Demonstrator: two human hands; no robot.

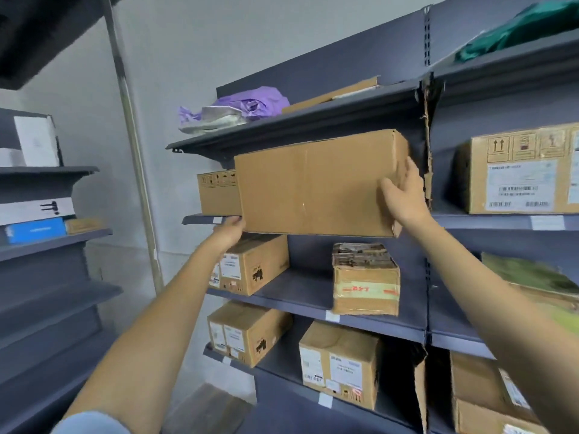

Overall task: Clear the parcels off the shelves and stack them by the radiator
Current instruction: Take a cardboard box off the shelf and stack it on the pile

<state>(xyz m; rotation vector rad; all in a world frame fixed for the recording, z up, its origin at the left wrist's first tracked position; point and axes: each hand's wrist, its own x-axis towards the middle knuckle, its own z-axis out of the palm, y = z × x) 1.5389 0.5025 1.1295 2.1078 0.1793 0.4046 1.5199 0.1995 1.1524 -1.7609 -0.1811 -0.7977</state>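
You had the large plain carton (316, 183) gripped at both ends: your left hand (230, 228) cupped under its lower-left corner, fingers hidden beneath, and your right hand (404, 192) spread flat against its right end, thumb on the front face. Carton sat in front of the second shelf (200, 219), top edge just under the lip of the shelf above, w/ its left part overlapping a small box (217, 191) behind and its right end near the torn cardboard strip (427, 145) on the upright. Open room lay below: bare shelf between the labelled box (250, 266) & taped parcel (365, 278).
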